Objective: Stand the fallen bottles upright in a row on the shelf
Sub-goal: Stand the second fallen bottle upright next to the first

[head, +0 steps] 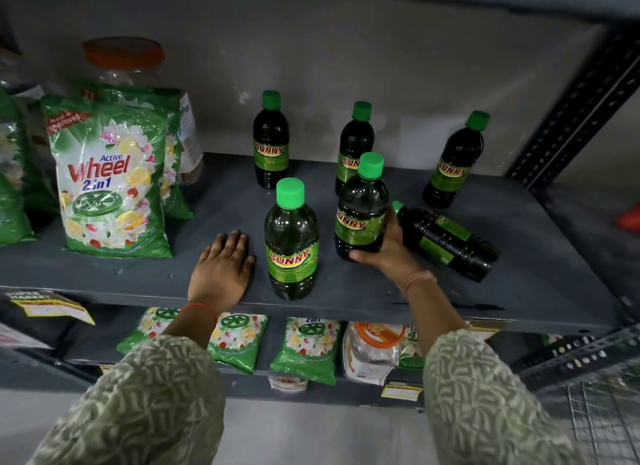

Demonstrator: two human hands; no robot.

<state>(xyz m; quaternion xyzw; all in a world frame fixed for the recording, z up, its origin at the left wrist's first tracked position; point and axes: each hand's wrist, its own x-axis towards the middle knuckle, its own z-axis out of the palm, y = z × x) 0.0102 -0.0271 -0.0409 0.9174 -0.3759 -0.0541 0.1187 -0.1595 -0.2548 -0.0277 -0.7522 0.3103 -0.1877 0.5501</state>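
Six dark bottles with green caps and green "Sunny" labels sit on a grey metal shelf (104, 274). Five stand upright and one lies on its side.

The fallen bottle (446, 241) is at about 3 o'clock from the middle of the shelf, with its cap pointing to 10 o'clock. Just beside it, toward 9 o'clock, stands the held bottle (362, 219). The right hand (384, 246) wraps around its lower half, thumb across the front near the base, fingers behind. Whether its base rests on the shelf cannot be told.

At 9 o'clock from that one, near the shelf's front edge, stands the front bottle (292, 243), untouched. The left hand (221, 267) lies flat and open, palm down on the shelf, just beside it at 9 o'clock.

Three more upright bottles stand toward the back, at 12 o'clock: the left one (271, 142), the middle one (355, 142) partly hidden behind the held bottle, and the right one (453, 163). They are spaced apart unevenly.

At 9 o'clock on the shelf stands a green "Wheel" detergent bag (110, 184), with a clear jar (124, 66) with an orange lid behind it.
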